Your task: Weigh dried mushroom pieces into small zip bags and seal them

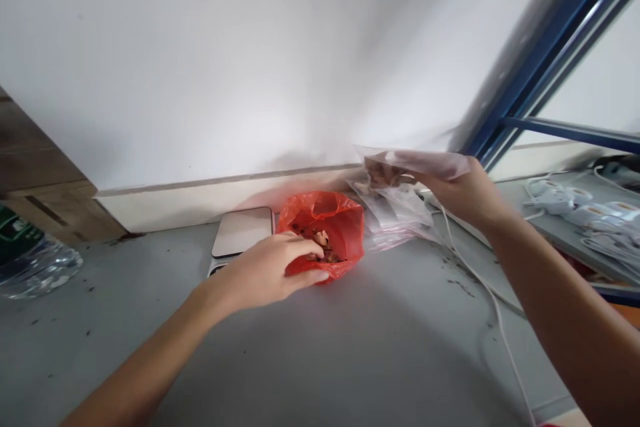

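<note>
A red plastic bag (350,230) stands with its mouth open on the grey surface, with dried brown pieces (323,238) inside. My left hand (263,270) grips its near rim, fingers over the inside and thumb along the front. Up and to the right, my right hand (463,190) holds a clear plastic bag (385,155) containing some brown pieces. The film covers its fingers, so their exact grip is partly hidden. Below that hand lie more clear plastic bags (400,223), beside the red one.
A small flat scale (243,232) sits left of the red bag, partly behind my left hand. At far left is a clear bottle (43,270). A white cable (493,297) runs down the right side, near white power strips (600,213) and a blue frame (530,73).
</note>
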Demonstrator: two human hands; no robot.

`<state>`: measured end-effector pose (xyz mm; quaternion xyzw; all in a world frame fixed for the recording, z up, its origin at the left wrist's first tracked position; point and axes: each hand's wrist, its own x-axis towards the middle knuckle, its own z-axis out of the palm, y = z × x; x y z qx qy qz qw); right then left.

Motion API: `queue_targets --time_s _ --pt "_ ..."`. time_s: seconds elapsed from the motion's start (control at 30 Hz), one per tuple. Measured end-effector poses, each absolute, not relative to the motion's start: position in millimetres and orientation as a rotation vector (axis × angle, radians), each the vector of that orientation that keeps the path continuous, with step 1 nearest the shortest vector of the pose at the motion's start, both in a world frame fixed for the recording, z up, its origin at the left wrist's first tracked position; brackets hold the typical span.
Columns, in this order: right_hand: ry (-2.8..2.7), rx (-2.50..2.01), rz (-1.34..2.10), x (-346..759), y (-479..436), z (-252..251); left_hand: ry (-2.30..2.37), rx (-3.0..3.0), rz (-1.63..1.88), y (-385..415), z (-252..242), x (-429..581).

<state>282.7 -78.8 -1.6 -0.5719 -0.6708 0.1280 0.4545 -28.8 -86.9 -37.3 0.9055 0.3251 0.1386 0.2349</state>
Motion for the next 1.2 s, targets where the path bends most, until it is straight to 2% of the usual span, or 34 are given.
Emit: queue_targets --time_s 0.13,0.23,0.37,0.5,0.6,0.8,0.93,1.0,1.13,1.2 --pt "-1.524 -1.555 -0.157 313.3 -68.7 -10.3 0.849 2.496 0.285 -88.7 -43.2 -20.8" --pt "-1.640 -1.479 -0.308 330.1 -54.4 -27.2 0.843 2.505 0.233 -87.3 -41.9 -16.2" --pt "-2.003 -1.536 0.067 337.6 -40.5 -57.0 0.858 2.508 0.213 -84.9 -38.0 -12.0" --pt "-1.975 -1.540 0.386 335.5 -45.0 -68.3 0.854 2.539 0.278 -83.2 -42.2 -13.0" --pt "-1.867 -1.497 0.385 328.2 -52.0 -59.6 0.812 2.571 0.392 -82.8 -49.7 -15.4" --pt "-1.899 -1.262 0.079 276.4 -53.7 -40.2 0.719 2.710 0.784 -86.1 -61.1 -20.4" --pt "-1.896 -1.006 -0.125 230.4 -59.3 -42.8 0.837 2.763 1.092 -93.4 -64.8 -31.8" --pt "-1.851 -0.945 -0.042 211.0 -67.2 -46.9 0.972 2.730 1.117 -97.7 -66.4 -41.3" --pt "-1.770 -1.021 0.371 185.4 -83.9 -56.1 1.230 2.566 0.973 -104.2 -72.8 -63.8" --pt "-1.831 -1.043 0.424 179.0 -87.3 -59.4 1.318 2.454 0.909 -106.2 -78.6 -74.1"
